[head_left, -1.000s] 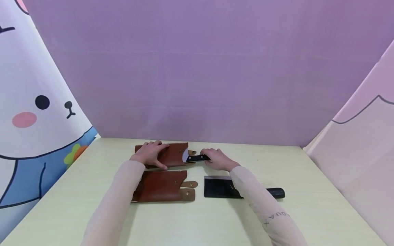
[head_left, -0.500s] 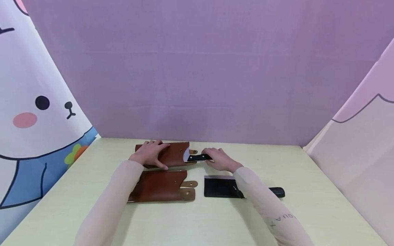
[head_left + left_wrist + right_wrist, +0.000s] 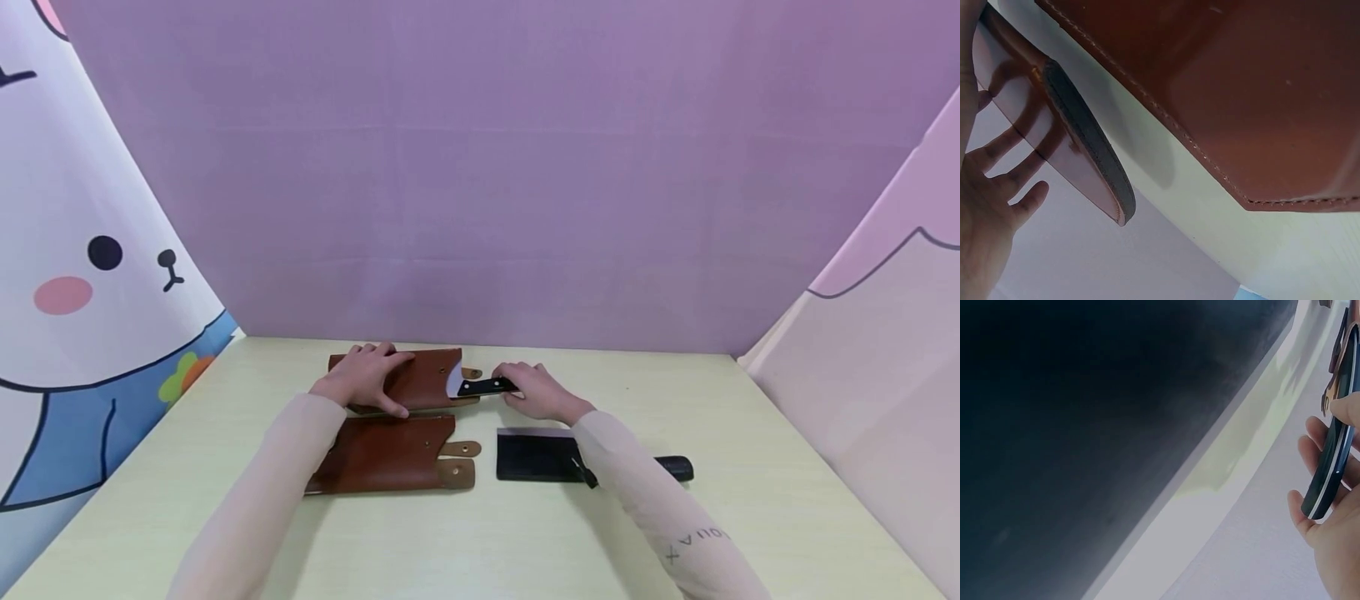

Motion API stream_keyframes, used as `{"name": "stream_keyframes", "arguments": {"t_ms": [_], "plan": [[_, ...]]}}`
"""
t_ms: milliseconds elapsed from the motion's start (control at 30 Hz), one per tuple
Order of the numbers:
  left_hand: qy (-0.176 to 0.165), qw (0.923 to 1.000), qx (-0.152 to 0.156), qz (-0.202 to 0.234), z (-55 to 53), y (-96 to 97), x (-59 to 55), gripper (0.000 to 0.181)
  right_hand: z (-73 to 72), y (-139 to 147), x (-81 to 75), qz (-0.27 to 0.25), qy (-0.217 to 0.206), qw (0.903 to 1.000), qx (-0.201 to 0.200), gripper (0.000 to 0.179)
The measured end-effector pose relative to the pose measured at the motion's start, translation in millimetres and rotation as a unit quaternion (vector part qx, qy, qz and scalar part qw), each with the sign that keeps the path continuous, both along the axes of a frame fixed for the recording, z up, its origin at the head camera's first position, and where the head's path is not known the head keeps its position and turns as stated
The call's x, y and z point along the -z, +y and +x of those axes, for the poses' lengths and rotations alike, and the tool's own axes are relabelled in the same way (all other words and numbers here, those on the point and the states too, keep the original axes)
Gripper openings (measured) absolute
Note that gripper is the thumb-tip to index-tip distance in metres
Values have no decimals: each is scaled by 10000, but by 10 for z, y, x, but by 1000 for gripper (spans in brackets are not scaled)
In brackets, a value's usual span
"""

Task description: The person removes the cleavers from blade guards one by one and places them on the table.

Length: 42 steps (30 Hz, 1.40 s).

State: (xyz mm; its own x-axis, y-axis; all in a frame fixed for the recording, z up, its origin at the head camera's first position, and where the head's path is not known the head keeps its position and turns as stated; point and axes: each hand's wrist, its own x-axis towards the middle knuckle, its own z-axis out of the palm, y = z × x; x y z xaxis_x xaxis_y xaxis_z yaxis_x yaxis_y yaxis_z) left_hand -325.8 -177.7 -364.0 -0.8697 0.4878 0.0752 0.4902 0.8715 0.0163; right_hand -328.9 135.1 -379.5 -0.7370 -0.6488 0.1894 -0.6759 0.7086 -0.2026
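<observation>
At the back of the table lies a brown leather knife sheath (image 3: 427, 379). My left hand (image 3: 369, 377) spans its left part, fingers at the far edge and thumb at the near edge. The silver blade (image 3: 454, 379) of a knife shows at the sheath's mouth, most of it hidden inside. My right hand (image 3: 536, 390) grips the knife's black riveted handle (image 3: 480, 387); in the right wrist view the fingers wrap this handle (image 3: 1332, 465). A second brown sheath (image 3: 397, 454) lies just in front, partly covered by the left sleeve.
A wide cleaver (image 3: 532, 457) with a dark blade face and pale edge lies front right, its middle hidden under the right sleeve. Its black handle (image 3: 675, 468) points right. The purple backdrop (image 3: 480, 208) rises behind the table (image 3: 480, 542).
The right hand, the knife and the rear sheath have shifted slightly to the right. Both forearms have spread a little outward, while the hold of each hand looks the same.
</observation>
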Motion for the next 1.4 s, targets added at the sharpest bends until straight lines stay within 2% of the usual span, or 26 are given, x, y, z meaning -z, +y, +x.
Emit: {"name": "stream_keyframes", "arguments": {"t_ms": [400, 1400], "plan": [[-5, 10000, -44, -7, 37, -33, -25, 97, 12, 21, 12, -14, -17, 10000, 31, 28], [73, 9999, -5, 72, 18, -98, 14, 97, 50, 69, -2, -81, -69, 9999, -14, 27]]}}
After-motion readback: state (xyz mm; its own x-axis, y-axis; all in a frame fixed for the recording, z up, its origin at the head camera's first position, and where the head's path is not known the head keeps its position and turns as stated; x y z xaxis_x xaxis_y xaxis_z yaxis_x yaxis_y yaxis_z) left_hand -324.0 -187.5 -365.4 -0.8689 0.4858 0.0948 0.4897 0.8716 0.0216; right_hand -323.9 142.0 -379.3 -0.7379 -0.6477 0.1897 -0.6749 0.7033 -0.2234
